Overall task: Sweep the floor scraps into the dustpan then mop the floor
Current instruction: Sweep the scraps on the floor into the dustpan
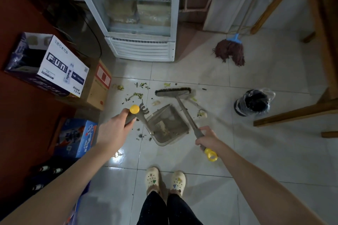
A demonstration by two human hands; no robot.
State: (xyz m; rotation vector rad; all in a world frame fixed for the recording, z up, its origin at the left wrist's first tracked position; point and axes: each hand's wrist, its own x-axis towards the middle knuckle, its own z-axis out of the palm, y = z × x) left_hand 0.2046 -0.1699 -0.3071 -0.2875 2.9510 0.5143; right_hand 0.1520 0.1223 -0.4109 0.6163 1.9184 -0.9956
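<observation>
gripping dustpan (170, 124) by its handle with left hand (115, 129), broom (173, 92) with right hand (207, 138); holding broom head just beyond dustpan, among scraps (137, 95).

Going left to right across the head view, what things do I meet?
White printed cardboard box, left hand, grey plastic dustpan, right hand gripping the grey broom by its handle, black bin lined with a clear plastic bag.

The mop (230, 52) handle runs off the top edge; dustpan (178, 120) contents look blurred, perhaps scraps.
</observation>
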